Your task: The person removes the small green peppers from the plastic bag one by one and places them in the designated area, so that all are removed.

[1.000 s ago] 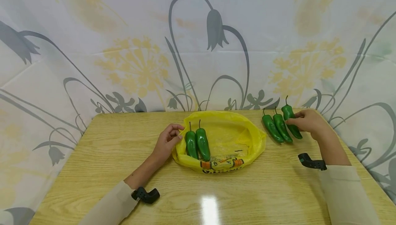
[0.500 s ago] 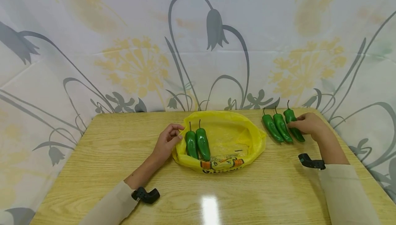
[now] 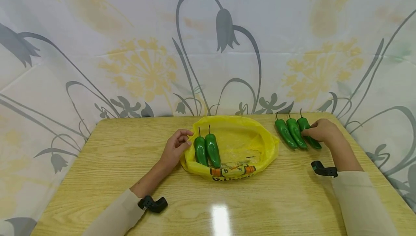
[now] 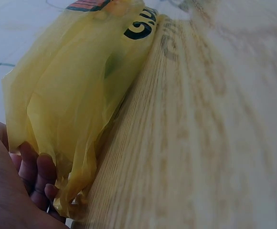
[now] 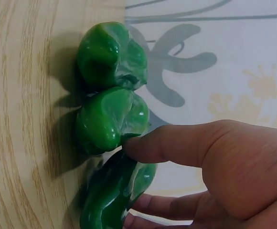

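A yellow plastic bag [image 3: 234, 120] lies with its mouth spread wide in the middle of the table. My left hand [image 3: 175, 145] holds its left rim; in the left wrist view, fingers [image 4: 45, 169] curl behind the thin plastic. Two green chili peppers [image 3: 212, 151] rest side by side in the bag's left part, stems pointing away. At the back right, my right hand [image 3: 321, 133] has thumb and fingers around a green chili pepper [image 3: 303, 123], partly hidden by the hand. Two more chili peppers [image 3: 286, 134] lie just left of it in a row, stems away.
The wooden table [image 3: 130, 171] ends at a patterned curtain [image 3: 139, 66] right behind the bag and peppers. Printed letters and orange figures mark the bag's front side. A bright reflection shows on the near tabletop.
My right hand has shifted the gripped chili pepper slightly toward me, its stem now nearly level with those of the two beside it. The left hand and the bag stay in place.
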Motion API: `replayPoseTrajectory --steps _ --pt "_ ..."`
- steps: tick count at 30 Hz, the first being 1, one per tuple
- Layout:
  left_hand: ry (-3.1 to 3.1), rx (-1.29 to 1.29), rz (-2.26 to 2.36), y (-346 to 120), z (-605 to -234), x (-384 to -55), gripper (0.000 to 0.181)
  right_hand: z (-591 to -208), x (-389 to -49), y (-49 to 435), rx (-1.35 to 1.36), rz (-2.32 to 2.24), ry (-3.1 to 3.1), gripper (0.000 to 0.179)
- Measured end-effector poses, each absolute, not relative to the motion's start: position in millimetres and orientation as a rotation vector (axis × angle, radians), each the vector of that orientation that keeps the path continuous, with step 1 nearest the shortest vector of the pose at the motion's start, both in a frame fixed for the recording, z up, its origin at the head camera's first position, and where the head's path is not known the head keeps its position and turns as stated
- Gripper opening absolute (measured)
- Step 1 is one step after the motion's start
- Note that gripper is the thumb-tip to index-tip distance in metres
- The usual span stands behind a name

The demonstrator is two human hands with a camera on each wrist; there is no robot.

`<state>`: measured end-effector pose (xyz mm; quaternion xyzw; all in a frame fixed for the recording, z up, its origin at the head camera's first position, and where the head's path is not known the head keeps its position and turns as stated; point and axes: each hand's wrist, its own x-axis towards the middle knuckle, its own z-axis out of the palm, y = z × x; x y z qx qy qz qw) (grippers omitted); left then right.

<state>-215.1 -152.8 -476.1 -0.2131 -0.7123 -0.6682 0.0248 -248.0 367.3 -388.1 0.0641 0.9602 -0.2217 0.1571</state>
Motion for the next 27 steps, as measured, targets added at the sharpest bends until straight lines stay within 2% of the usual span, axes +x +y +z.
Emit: replayPoseTrajectory --steps 27 --pt "-2.205 -0.662 -2.067 -153.1 -474.7 -214.2 0.028 -379.5 -245.4 365.2 0.153 -0.571 2.802 0.074"
